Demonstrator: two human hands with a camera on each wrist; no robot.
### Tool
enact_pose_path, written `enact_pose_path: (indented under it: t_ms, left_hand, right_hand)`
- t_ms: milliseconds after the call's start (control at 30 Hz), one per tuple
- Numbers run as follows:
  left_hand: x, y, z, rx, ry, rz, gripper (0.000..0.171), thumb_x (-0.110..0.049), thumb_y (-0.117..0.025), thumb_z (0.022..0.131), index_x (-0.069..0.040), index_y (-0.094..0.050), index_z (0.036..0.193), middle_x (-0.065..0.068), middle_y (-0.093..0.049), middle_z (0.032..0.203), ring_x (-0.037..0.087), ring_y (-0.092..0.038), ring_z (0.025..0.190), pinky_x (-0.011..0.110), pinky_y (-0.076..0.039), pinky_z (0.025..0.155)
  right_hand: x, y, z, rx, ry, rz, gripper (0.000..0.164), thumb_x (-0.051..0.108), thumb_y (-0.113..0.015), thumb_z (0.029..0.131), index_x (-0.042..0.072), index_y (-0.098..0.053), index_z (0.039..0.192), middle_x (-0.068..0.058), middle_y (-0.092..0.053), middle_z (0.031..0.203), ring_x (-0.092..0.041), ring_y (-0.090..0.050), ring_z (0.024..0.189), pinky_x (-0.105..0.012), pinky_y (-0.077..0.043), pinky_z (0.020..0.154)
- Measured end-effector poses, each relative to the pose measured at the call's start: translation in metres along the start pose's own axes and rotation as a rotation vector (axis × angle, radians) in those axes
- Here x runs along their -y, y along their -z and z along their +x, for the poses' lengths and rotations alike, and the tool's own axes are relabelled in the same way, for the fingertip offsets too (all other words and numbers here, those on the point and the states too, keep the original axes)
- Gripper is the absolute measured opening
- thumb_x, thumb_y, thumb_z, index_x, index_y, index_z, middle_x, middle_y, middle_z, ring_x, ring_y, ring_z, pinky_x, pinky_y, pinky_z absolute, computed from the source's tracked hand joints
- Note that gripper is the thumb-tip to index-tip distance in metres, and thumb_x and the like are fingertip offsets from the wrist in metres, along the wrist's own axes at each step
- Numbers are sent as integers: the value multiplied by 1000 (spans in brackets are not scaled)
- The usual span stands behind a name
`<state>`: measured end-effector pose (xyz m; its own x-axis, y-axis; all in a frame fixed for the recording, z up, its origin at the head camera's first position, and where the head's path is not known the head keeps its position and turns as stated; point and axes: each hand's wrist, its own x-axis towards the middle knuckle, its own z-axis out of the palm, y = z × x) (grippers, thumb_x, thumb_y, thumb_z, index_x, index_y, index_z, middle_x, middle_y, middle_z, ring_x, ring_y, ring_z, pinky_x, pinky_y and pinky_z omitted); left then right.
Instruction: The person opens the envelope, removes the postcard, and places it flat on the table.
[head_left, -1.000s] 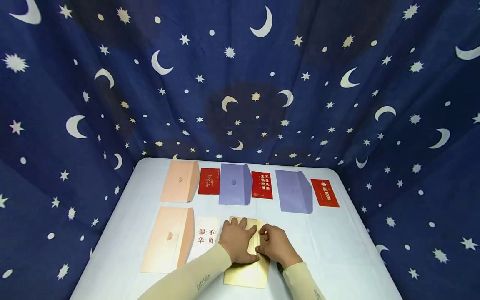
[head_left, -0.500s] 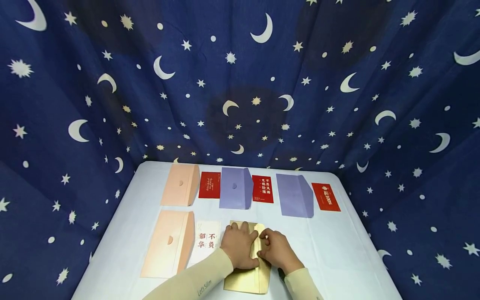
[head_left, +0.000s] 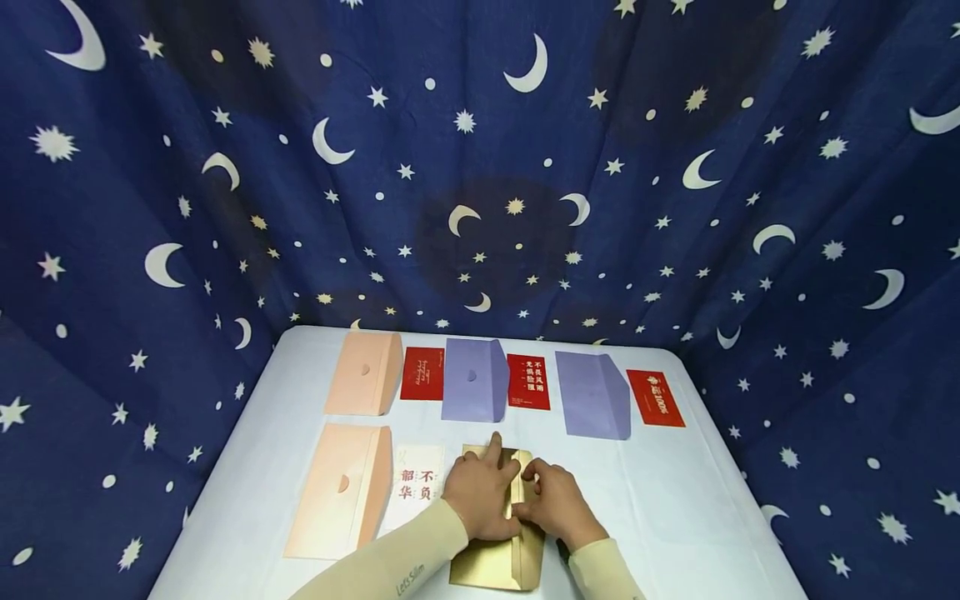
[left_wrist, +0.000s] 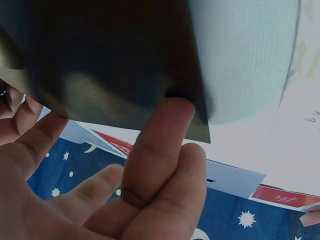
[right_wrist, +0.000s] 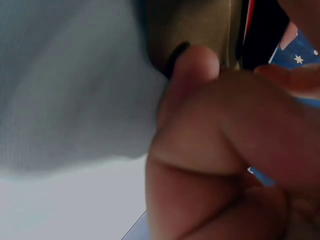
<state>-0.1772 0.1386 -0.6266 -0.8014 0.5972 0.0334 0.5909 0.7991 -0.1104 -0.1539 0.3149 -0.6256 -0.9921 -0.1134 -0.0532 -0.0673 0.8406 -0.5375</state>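
A gold envelope [head_left: 480, 570] lies at the near middle of the table, its flap along the right side. My left hand [head_left: 480, 497] rests on the body of the envelope with fingers spread, pressing it down. At the flap on the right, my right hand [head_left: 558, 503] has its fingers curled and pinches the flap's edge. The left wrist view shows fingertips [left_wrist: 167, 117] against the dark underlit envelope [left_wrist: 100, 102]. In the right wrist view a fingertip [right_wrist: 200, 62] touches the gold paper [right_wrist: 192, 25]; the rest of the grip is hidden.
Left of the gold envelope lie a white card [head_left: 417, 483] with red characters and a peach envelope [head_left: 337, 492]. Along the back are another peach envelope [head_left: 363, 373], two purple envelopes [head_left: 474, 380] and red cards [head_left: 422, 374]. A starry blue curtain [head_left: 480, 167] surrounds the white table [head_left: 675, 517].
My left index finger has stretched forward beyond the envelope's top edge. The right hand stays at the flap. The head view has tilted slightly up, so everything sits a little lower.
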Motion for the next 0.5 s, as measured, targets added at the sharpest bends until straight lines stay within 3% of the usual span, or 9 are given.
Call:
enact_pose_path:
  t_ms: [167,300,400,500]
  left_hand:
    - [0,2,0,-3,-7,13,91,-86,-51,61,-32,-50,134,24,-27,156,34,-61,69,41,-52,59]
    - [0,3,0,-5,-1,5,90,-85,-52,61,-32,-51,133,24,-28,155,34,-62,70,41,-52,61]
    - [0,3,0,-11,2,-9,89,-84,-54,60,-32,-53,132,23,-39,147,35,-62,73,42,-52,65]
    - [1,3,-1,-18,-4,-29,82,-82,-56,60,-32,-56,125,15,-56,123,34,-60,72,44,-50,65]
  right_hand:
    - [0,-5,0,-54,-12,-23,50,29,-90,58,12,-61,96,0,-52,73,-13,-46,66,-30,-39,57]
    - [-1,-11,1,-95,-28,-53,50,28,-88,56,13,-60,93,2,-49,72,-13,-45,64,-30,-39,56]
    - [-1,-14,2,-110,-35,-62,49,27,-87,55,12,-59,93,3,-48,73,-13,-45,64,-31,-39,56]
    - [-1,-15,2,-113,-38,-48,50,26,-87,56,11,-59,94,2,-48,73,-14,-45,64,-31,-40,56]
